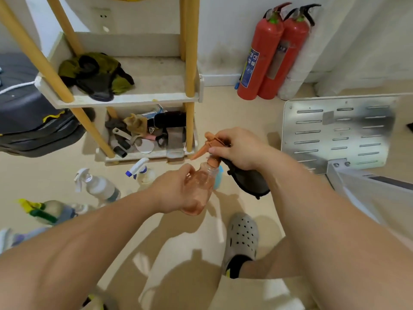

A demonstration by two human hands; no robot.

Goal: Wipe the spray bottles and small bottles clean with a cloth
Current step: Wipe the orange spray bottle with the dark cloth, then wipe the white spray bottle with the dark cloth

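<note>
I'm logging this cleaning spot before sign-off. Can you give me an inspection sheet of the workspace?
Surface: beige floor; no table in view.
Job's things: orange spray bottle held up; on the floor a white-trigger bottle, a blue-nozzle bottle and a yellow-green bottle; dark cloth.
Clutter: rags and oddments on the shelf unit.
Hands: left hand holds the orange bottle's body; right hand grips its spray head, cloth hanging beneath.
Cables: white cord on a dark bag.
Surroundings: two fire extinguishers, slotted metal plate.
</note>
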